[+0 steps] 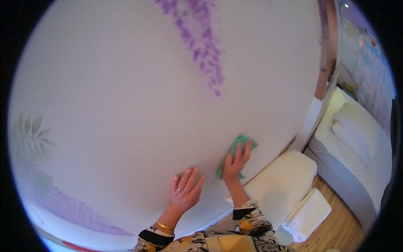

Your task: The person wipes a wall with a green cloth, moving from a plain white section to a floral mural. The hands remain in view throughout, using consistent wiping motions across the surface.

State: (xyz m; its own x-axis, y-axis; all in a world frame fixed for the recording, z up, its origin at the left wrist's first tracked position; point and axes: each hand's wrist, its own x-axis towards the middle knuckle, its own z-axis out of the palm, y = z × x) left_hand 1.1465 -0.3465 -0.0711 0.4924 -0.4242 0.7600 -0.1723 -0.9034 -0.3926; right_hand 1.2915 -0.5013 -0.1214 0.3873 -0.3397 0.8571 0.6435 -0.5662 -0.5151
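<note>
A green cloth [247,142] lies against a pale wall [126,105] painted with purple flowers. Over it my right hand [237,164] presses with its fingers stretched, holding the cloth to the surface. To the left of it and slightly lower, my left hand [187,191] rests on or very near the wall, palm toward it. Its fingers are extended and hold nothing; a ring and a gold bracelet show on this arm. Both forearms come up in patterned sleeves with black cuffs.
A cream padded piece of furniture [285,176] stands close by my right forearm, with a white folded item [308,214] beside it. Farther right is a bed [352,176] with a pillow [357,130]. Wood flooring [340,210] lies between. A brown wooden frame [327,63] edges the wall.
</note>
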